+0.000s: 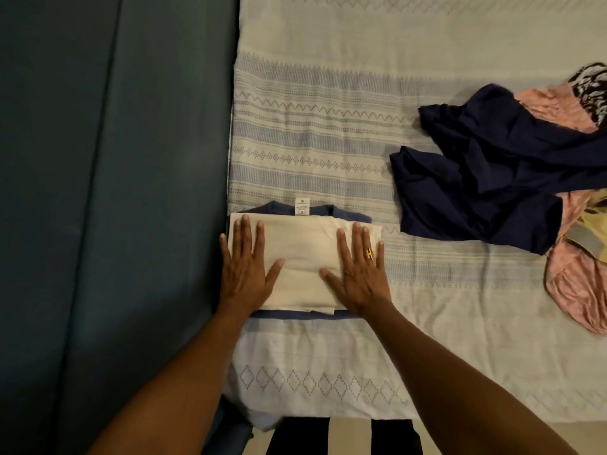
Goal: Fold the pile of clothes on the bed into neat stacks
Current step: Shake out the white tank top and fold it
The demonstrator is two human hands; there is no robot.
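A folded cream garment [303, 257] lies on top of a folded blue garment [345, 214] near the bed's left edge, a white label showing at the blue one's far side. My left hand [244, 267] presses flat on the cream garment's left part, fingers straight. My right hand [359, 272], with a gold ring, presses flat on its right part. To the right lies an unfolded pile: a crumpled navy garment [486, 178], pink fabric [578, 284], a beige piece [591, 221] and a black-and-white patterned piece [591, 83].
The bed [328, 126] has a pale cover with blue woven bands. A dark teal wall or panel [115, 192] runs along its left side. A black-and-white striped floor or mat [338, 436] shows below the bed's near edge.
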